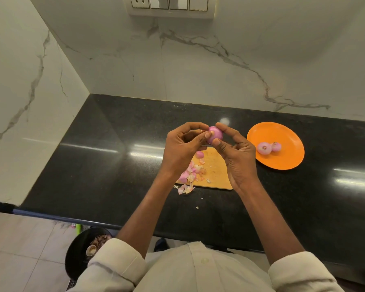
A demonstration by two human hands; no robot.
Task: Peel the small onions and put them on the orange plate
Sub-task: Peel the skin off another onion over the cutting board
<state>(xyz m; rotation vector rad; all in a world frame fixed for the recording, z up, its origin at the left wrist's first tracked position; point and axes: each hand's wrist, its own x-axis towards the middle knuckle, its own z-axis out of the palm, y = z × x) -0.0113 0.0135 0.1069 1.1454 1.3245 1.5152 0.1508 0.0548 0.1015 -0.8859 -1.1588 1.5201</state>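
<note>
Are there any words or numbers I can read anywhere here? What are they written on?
None can be read.
Small dark mark on the counter beside the near left corner of the cutting board: maybe print, too small and blurred to read.
Switch panel on the wall: no letters show.
Orange plate and the onion held in both hands: no writing.

An onion sits between the fingers of both hands. Below the fingers lies a board; right of them, a plate holds two onions.
</note>
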